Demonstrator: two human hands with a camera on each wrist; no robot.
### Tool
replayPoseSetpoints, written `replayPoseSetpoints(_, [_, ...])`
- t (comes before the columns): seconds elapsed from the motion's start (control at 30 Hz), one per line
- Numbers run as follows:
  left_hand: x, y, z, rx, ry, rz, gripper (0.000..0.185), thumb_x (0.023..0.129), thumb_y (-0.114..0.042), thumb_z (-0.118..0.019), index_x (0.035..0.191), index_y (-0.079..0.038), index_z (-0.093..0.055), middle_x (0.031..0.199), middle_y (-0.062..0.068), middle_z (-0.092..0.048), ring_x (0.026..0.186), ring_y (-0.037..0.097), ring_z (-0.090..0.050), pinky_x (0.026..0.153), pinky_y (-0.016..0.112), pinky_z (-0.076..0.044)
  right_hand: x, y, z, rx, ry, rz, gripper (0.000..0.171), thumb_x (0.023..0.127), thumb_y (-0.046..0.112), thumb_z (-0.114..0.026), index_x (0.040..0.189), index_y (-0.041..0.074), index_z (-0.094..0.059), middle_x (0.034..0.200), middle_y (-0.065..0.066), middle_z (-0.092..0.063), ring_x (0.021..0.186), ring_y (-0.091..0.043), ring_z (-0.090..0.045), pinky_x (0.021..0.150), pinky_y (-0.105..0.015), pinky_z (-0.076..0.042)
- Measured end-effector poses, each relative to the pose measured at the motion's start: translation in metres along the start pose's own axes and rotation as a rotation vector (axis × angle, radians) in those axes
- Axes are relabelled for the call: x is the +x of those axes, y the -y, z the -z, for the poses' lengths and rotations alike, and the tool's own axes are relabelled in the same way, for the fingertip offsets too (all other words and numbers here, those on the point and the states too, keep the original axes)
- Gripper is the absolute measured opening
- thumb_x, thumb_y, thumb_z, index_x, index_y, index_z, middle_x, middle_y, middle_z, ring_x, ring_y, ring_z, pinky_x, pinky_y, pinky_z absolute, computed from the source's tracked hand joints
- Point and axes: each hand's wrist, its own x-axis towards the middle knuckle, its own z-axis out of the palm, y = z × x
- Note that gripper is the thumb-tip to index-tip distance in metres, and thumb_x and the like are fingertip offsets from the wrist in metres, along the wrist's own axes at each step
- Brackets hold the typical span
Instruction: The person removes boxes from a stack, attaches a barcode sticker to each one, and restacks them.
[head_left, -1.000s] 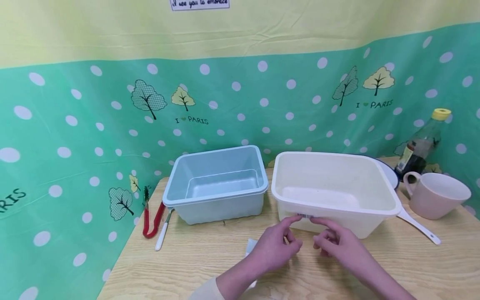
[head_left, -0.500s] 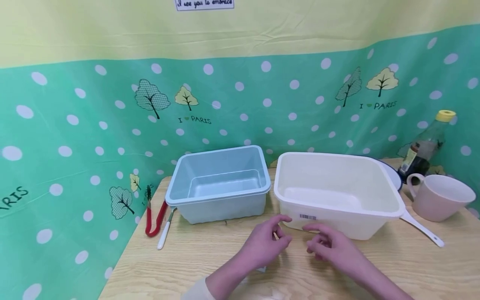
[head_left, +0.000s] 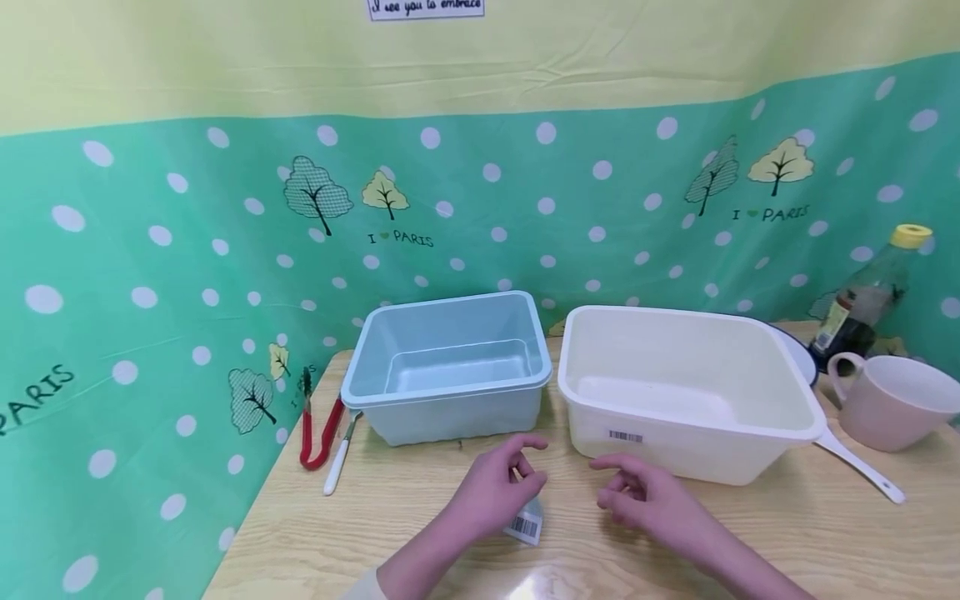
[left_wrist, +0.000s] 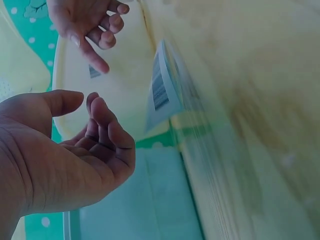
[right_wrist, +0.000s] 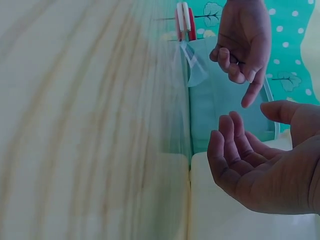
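My left hand (head_left: 495, 483) hovers above the table, holding nothing, its fingers loosely bent and the index reaching forward. Partly behind it lies a small clear packet with a barcode label (head_left: 525, 525); the left wrist view shows this packet (left_wrist: 162, 92) standing up from the tabletop. To the right, my right hand (head_left: 652, 500) is likewise bare, fingers loosely bent, just in front of the white bin (head_left: 690, 450). That bin carries a barcode sticker (head_left: 626, 436) on its front wall. In the right wrist view the two hands face each other with a gap between them.
A light blue bin (head_left: 450, 417) stands left of the white one. Red-handled tongs (head_left: 322, 446) and a white-handled utensil (head_left: 339, 462) lie at the left edge. On the right are a white spoon (head_left: 862, 468), a pink mug (head_left: 892, 412), a plate (head_left: 802, 358) and a dark sauce bottle (head_left: 855, 308).
Both hands have drawn back from the barcode sticker on the white bin, toward the near side and left. The packet by my left hand shows more. The head view has turned slightly left.
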Motion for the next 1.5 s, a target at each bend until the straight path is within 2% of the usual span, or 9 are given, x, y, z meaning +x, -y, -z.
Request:
replayPoseSetpoints(0.33, [-0.01, 0.014, 0.02, 0.045, -0.037, 0.022, 0.033, 0.094, -0.018, -0.068, 0.127, -0.018, -0.065, 0.081, -0.006, -0.061, 0.06, 0.009, -0.051, 0.051, 0.025, -0.044, 0.01, 0.007, -0.013, -0.014, 0.036, 0.004, 0.051, 0.095, 0.017, -0.069, 0.139, -0.002, -0.053, 0.095, -0.011, -0.065, 0.074, -0.026, -0.064, 0.059, -0.034, -0.055])
replayPoseSetpoints(0.57, [-0.017, 0.02, 0.031, 0.053, -0.04, 0.05, 0.034, 0.093, -0.017, -0.069, 0.126, -0.01, -0.065, 0.085, -0.005, -0.061, 0.065, 0.011, -0.054, 0.052, 0.026, -0.046, 0.019, 0.007, -0.022, 0.0, 0.069, 0.015, 0.051, 0.095, 0.015, -0.069, 0.14, -0.002, -0.053, 0.096, -0.01, -0.065, 0.074, -0.026, -0.064, 0.057, -0.035, -0.055])
replayPoseSetpoints(0.73, [-0.019, 0.024, 0.035, 0.055, -0.032, 0.055, 0.03, 0.093, -0.017, -0.07, 0.122, -0.009, -0.066, 0.086, -0.004, -0.06, 0.067, 0.011, -0.055, 0.054, 0.026, -0.047, 0.022, 0.01, -0.028, 0.011, 0.106, 0.019, 0.052, 0.094, 0.015, -0.069, 0.14, -0.003, -0.052, 0.097, -0.011, -0.064, 0.074, -0.026, -0.064, 0.057, -0.034, -0.055])
replayPoseSetpoints(0.87, [-0.02, 0.024, 0.036, 0.033, 0.001, 0.061, 0.029, 0.092, -0.015, -0.071, 0.119, -0.008, -0.065, 0.089, -0.002, -0.06, 0.071, 0.014, -0.056, 0.056, 0.026, -0.047, 0.024, 0.011, -0.031, 0.028, 0.14, 0.019, 0.052, 0.095, 0.014, -0.068, 0.14, -0.004, -0.051, 0.097, -0.012, -0.063, 0.076, -0.028, -0.064, 0.056, -0.034, -0.055])
replayPoseSetpoints(1.03, [-0.022, 0.027, 0.034, 0.009, 0.051, 0.089, 0.022, 0.091, -0.012, -0.072, 0.111, -0.008, -0.064, 0.095, -0.001, -0.062, 0.078, 0.016, -0.058, 0.059, 0.027, -0.05, 0.025, 0.007, -0.034, -0.021, 0.196, 0.027, 0.053, 0.096, 0.015, -0.069, 0.141, -0.003, -0.05, 0.098, -0.008, -0.065, 0.08, -0.025, -0.063, 0.057, -0.033, -0.054])
replayPoseSetpoints(1.3, [-0.023, 0.028, 0.028, 0.016, 0.162, 0.134, 0.012, 0.094, -0.009, -0.066, 0.106, -0.013, -0.067, 0.097, -0.002, -0.066, 0.08, 0.014, -0.061, 0.063, 0.027, -0.051, 0.023, 0.002, -0.032, -0.001, 0.275, 0.02, 0.052, 0.096, 0.018, -0.069, 0.142, 0.0, -0.051, 0.111, -0.012, -0.069, 0.091, -0.027, -0.066, 0.062, -0.034, -0.054])
replayPoseSetpoints(1.4, [-0.022, 0.028, 0.027, 0.033, 0.179, 0.137, 0.011, 0.095, -0.01, -0.065, 0.104, -0.013, -0.071, 0.094, -0.004, -0.065, 0.078, 0.014, -0.06, 0.062, 0.026, -0.05, 0.023, 0.001, -0.032, 0.008, 0.288, 0.025, 0.049, 0.097, 0.018, -0.068, 0.14, 0.001, -0.053, 0.114, -0.013, -0.069, 0.094, -0.027, -0.068, 0.063, -0.034, -0.054])
replayPoseSetpoints(1.5, [-0.021, 0.027, 0.028, 0.044, 0.168, 0.137, 0.012, 0.096, -0.012, -0.066, 0.104, -0.015, -0.075, 0.095, -0.006, -0.067, 0.08, 0.012, -0.06, 0.064, 0.026, -0.049, 0.023, 0.001, -0.032, -0.001, 0.291, 0.023, 0.046, 0.098, 0.018, -0.067, 0.139, 0.002, -0.055, 0.114, -0.013, -0.07, 0.095, -0.025, -0.068, 0.064, -0.035, -0.054])
